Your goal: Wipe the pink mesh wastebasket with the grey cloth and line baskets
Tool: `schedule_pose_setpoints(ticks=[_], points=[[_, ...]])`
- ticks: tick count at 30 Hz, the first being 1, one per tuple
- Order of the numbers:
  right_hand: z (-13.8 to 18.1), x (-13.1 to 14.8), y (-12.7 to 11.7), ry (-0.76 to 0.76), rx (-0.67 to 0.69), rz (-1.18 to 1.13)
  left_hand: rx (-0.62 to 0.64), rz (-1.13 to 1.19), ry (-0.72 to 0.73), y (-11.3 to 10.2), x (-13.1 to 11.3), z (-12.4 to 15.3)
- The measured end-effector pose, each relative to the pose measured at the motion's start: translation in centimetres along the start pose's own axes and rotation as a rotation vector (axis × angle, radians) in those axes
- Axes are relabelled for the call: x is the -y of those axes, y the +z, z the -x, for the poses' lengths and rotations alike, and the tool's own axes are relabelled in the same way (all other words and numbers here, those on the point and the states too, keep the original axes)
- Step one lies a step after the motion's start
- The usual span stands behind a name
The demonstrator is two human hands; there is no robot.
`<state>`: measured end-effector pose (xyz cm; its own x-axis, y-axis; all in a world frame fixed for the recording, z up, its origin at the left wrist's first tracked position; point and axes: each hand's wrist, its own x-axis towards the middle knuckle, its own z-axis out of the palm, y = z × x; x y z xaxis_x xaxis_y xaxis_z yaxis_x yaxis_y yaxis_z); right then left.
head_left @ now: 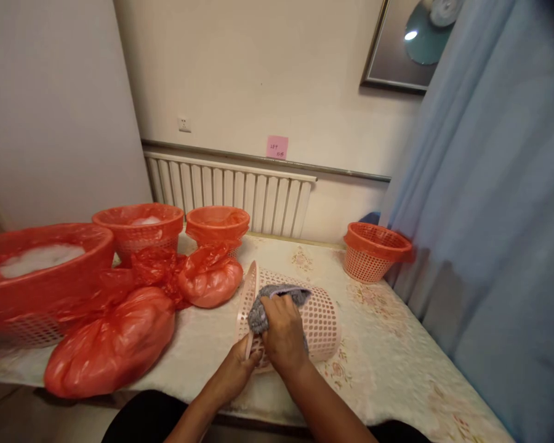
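To your right hangs the blue curtain (489, 203). Before you is the surface (388, 363), covered by pale cloth with flower pattern, and behind it, along the wall, the white radiator (231, 184). At the left edge, one red-lined basket (37, 301) contains something white. Two other lined baskets (143, 237) stand farther back, and a separate lined basket (367, 264) stands upright near the curtain. The pale pink basket (321, 317) lies on its side around the middle of the surface, with its mouth turned to the left. The longer red bag (115, 344) lies at the near left; the smaller red bag (212, 280) is just beside the pale pink basket's mouth. Your right hand (282, 332) holds the bunched grey cloth (261, 314) against the basket's side. Your left hand (237, 369) is closed on its rim, at the part nearest to you. On the wall are the pink note (277, 147) and the white socket (184, 125).
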<state>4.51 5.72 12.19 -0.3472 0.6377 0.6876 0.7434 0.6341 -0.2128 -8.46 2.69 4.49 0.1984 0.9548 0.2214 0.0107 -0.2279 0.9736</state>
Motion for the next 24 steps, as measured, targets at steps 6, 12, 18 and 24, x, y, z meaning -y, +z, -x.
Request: schedule_pose_setpoints(ticks=[6,12,18,24], points=[[-2.3,-0.3,-0.2,0.042,-0.030,0.062,0.052,0.055,-0.041,-0.2,0.5,1.0],[-0.2,0.2,-0.8,-0.001,-0.017,0.079,-0.051,0.099,-0.062,0.9,-3.1,-0.2],[1.2,-2.3,-1.7,-0.023,0.026,0.078,-0.130,0.060,-0.024,1.6,-5.3,-1.2],[3.8,-11.8,-2.4,0.246,-0.033,0.174,-0.107,0.038,-0.077,1.2,-4.1,-0.6]])
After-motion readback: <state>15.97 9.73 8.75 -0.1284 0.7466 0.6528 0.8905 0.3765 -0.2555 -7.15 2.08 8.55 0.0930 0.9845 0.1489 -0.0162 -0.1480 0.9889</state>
